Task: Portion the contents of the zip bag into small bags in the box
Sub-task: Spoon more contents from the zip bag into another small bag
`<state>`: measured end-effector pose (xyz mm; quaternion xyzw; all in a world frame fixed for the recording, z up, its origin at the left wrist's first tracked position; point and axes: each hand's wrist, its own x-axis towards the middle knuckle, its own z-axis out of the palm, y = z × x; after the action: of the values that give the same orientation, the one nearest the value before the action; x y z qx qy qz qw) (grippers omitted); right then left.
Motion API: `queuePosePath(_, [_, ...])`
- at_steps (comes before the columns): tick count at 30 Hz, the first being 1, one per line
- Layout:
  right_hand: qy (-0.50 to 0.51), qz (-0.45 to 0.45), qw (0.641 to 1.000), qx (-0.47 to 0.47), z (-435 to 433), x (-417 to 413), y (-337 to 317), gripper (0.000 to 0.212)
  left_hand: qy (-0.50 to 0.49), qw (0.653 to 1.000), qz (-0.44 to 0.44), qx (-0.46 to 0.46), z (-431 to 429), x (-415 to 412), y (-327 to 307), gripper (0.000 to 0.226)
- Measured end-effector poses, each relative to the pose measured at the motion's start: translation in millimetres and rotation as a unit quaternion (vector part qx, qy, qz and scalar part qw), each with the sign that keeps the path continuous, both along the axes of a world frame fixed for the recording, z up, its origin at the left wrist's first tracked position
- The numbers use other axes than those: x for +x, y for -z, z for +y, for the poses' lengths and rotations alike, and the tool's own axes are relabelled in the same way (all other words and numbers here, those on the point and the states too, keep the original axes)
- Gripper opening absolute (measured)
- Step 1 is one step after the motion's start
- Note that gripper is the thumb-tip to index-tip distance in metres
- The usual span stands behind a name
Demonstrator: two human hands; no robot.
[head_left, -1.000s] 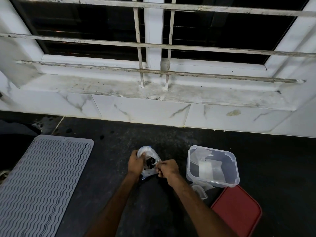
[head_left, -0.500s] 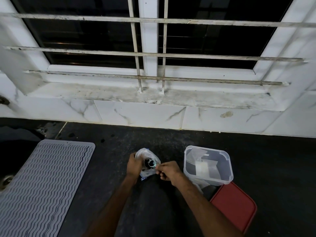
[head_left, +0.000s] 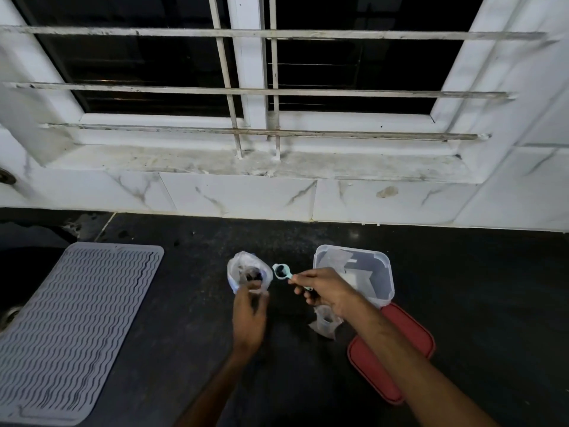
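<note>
A clear zip bag (head_left: 246, 269) with dark contents stands open on the black counter. My left hand (head_left: 250, 312) is just in front of it, fingers at its near edge; the hand is blurred and its hold is unclear. My right hand (head_left: 326, 291) pinches the handle of a small teal spoon (head_left: 281, 271) carrying a dark scoop, held between the zip bag and the clear plastic box (head_left: 383, 291). The box holds small clear bags. Another small clear bag (head_left: 324, 325) stands on the counter under my right wrist.
A red lid (head_left: 400, 365) lies in front of the box on the right. A grey ribbed mat (head_left: 70, 322) covers the counter's left side. A white tiled wall and a barred window sill (head_left: 246, 163) run along the back.
My right hand has lifted the teal spoon out of the zip bag and moved it right. My left hand has slid from the bag's side down to its near edge.
</note>
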<state>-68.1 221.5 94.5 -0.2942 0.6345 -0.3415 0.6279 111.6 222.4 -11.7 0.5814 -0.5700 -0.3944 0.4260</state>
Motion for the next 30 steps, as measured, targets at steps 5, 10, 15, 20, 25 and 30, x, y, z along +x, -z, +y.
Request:
queuePosePath(5, [-0.005, 0.047, 0.998, -0.038, 41.6, -51.6, 2.1, 0.013, 0.17, 0.98, -0.099, 0.032, 47.9, -44.5, 17.1, 0.071])
queuePosePath(10, [-0.044, 0.138, 0.987, -0.073, 71.9, -78.1, 12.5, 0.015, 0.177, 0.979, -0.071, 0.068, 54.4, -76.8, 16.3, 0.054])
queuePosePath(15, [-0.129, 0.327, 0.926, -0.138, 91.8, -83.5, 20.0, 0.017, 0.146, 0.986, -0.003, 0.08, 59.0, -83.0, 23.7, 0.045])
queuePosePath(20, [-0.21, 0.512, 0.819, -0.155, 98.0, -67.3, 31.6, 0.016, 0.132, 0.984, 0.002, 0.117, 66.5, -80.7, 30.6, 0.042])
queuePosePath(25, [-0.225, 0.549, 0.784, -0.18, 97.0, -58.5, 40.3, 0.025, 0.144, 0.98, 0.007, 0.136, 69.0, -80.6, 24.5, 0.049])
queuePosePath(30, [-0.182, 0.541, 0.792, -0.216, 101.6, -61.3, 39.7, 0.025, 0.167, 0.974, -0.056, 0.14, 61.5, -80.5, 19.0, 0.068])
